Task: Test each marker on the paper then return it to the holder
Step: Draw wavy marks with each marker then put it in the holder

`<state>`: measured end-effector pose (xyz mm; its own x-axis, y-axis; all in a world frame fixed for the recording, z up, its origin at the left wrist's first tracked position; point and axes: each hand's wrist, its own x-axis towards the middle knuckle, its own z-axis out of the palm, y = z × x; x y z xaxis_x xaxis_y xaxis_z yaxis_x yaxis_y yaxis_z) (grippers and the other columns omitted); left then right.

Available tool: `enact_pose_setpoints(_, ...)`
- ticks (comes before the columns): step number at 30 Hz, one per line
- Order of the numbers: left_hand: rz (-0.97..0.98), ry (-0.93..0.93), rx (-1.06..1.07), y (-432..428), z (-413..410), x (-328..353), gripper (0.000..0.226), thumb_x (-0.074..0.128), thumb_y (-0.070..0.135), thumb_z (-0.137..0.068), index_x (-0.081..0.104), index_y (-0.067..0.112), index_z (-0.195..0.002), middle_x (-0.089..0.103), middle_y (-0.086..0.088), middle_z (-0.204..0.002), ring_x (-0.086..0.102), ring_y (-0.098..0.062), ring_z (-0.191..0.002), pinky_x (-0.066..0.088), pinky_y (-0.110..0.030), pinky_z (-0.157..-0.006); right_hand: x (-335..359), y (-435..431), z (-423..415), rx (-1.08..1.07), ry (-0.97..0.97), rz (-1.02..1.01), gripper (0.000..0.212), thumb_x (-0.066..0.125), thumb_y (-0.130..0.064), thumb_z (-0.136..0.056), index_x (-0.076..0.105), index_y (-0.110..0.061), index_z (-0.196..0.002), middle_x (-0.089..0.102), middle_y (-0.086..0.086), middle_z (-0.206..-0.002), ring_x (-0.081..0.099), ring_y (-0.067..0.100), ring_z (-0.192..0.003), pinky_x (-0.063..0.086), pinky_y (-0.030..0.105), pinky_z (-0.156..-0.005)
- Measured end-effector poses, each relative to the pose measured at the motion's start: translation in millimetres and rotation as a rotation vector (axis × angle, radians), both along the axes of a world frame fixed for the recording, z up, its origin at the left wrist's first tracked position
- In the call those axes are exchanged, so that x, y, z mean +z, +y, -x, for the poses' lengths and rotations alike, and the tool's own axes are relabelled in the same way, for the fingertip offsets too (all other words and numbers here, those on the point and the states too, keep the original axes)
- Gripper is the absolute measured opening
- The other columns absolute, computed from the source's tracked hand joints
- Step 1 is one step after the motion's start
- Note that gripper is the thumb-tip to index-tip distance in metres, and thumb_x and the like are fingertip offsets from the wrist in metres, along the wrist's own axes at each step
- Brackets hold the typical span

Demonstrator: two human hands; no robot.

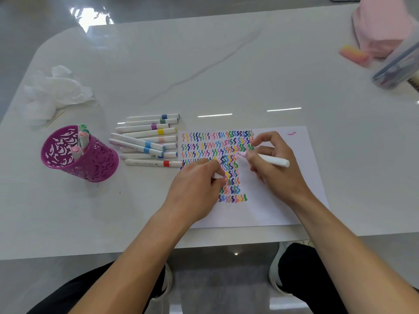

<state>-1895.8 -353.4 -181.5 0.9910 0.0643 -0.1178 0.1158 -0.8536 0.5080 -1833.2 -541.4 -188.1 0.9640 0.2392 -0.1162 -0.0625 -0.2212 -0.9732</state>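
Marker (274,161) gripped by right hand (275,177), cap (217,176) by left hand (196,189); three in holder (97,165).

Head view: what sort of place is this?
Likely a home or hobby desk: a glossy marble-look table, a purple holder with markers, and paper filled with coloured squiggles.
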Motion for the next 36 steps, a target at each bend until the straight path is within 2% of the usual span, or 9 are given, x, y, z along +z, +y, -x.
enact_pose_setpoints(1,0.001,0.004,0.002,-0.2,0.0,-0.3,0.009,0.068,0.038,-0.094,0.067,0.034,-0.101,0.059,0.017,-0.095,0.055,-0.005,-0.086,0.051,-0.025,-0.076,-1.5,0.0,0.6,-0.012,-0.012,-0.005,0.017,0.073,-0.021,-0.092,0.057,-0.023,-0.096,0.061,0.011,-0.068,0.054,0.017,-0.060,0.041,0.033,-0.059)
enact_pose_setpoints(5,0.008,0.018,0.005,-1.2,0.4,0.1,0.006,0.068,0.038,-0.093,0.065,0.034,-0.098,0.061,0.017,-0.095,0.057,-0.004,-0.084,0.056,-0.029,-0.077,-7.6,1.0,1.0,-0.093,-0.031,0.024,0.024,0.080,-0.016,-0.087,0.057,-0.020,-0.080,0.061,-0.007,-0.065,0.055,0.016,-0.058,0.042,0.031,-0.057)
enact_pose_setpoints(8,0.018,0.026,0.009,-1.5,0.4,1.2,0.006,0.068,0.038,-0.094,0.064,0.034,-0.097,0.061,0.017,-0.096,0.057,-0.004,-0.084,0.056,-0.030,-0.077,-9.4,1.3,1.0,-0.123,-0.037,0.049,0.027,0.081,-0.018,-0.086,0.055,-0.014,-0.079,0.062,-0.001,-0.064,0.054,0.020,-0.057,0.044,0.033,-0.056)
enact_pose_setpoints(11,0.023,0.030,0.007,-1.7,0.8,2.7,0.006,0.067,0.037,-0.095,0.064,0.033,-0.098,0.062,0.015,-0.097,0.057,-0.005,-0.085,0.056,-0.030,-0.078,-9.2,1.0,0.6,-0.135,-0.035,0.069,0.027,0.079,-0.022,-0.086,0.054,-0.017,-0.078,0.063,0.003,-0.065,0.056,0.023,-0.057,0.046,0.035,-0.056)
enact_pose_setpoints(16,0.033,0.047,0.007,-2.0,0.7,5.5,0.006,0.066,0.036,-0.095,0.063,0.032,-0.097,0.063,0.014,-0.099,0.057,-0.006,-0.085,0.055,-0.029,-0.078,-8.6,2.2,0.7,-0.135,-0.035,0.104,0.027,0.080,-0.024,-0.087,0.056,-0.016,-0.079,0.064,0.004,-0.068,0.060,0.027,-0.060,0.053,0.047,-0.057)
enact_pose_setpoints(25,0.035,0.052,0.010,-2.6,1.3,6.4,0.006,0.065,0.036,-0.096,0.062,0.031,-0.097,0.062,0.014,-0.097,0.056,-0.006,-0.084,0.052,-0.026,-0.075,-8.3,4.1,0.3,-0.127,-0.042,0.152,0.027,0.081,-0.024,-0.087,0.057,-0.017,-0.077,0.067,0.005,-0.071,0.066,0.035,-0.069,0.055,0.048,-0.058)
enact_pose_setpoints(29,0.031,0.051,0.017,-3.0,1.1,6.1,0.006,0.066,0.036,-0.095,0.062,0.032,-0.094,0.062,0.014,-0.096,0.056,-0.003,-0.081,0.051,-0.024,-0.072,-8.3,4.0,-1.0,-0.106,-0.046,0.163,0.026,0.082,-0.021,-0.085,0.058,-0.015,-0.076,0.068,0.006,-0.071,0.066,0.032,-0.067,0.052,0.041,-0.055)
enact_pose_setpoints(33,0.032,0.053,0.031,-2.7,0.5,4.4,0.005,0.067,0.036,-0.095,0.064,0.032,-0.095,0.062,0.016,-0.094,0.056,-0.004,-0.082,0.043,-0.017,-0.067,-9.1,3.5,-0.5,-0.111,-0.043,0.173,0.026,0.083,-0.019,-0.082,0.059,-0.014,-0.074,0.067,-0.001,-0.069,0.058,0.012,-0.061,0.045,0.025,-0.054)
enact_pose_setpoints(36,0.035,0.055,0.044,-2.5,0.3,3.3,0.005,0.067,0.037,-0.094,0.064,0.033,-0.096,0.061,0.017,-0.093,0.055,-0.003,-0.082,0.041,-0.014,-0.066,-8.4,4.2,0.7,-0.129,-0.045,0.179,0.027,0.084,-0.018,-0.081,0.059,-0.010,-0.075,0.068,0.001,-0.069,0.058,0.012,-0.061,0.044,0.024,-0.053)
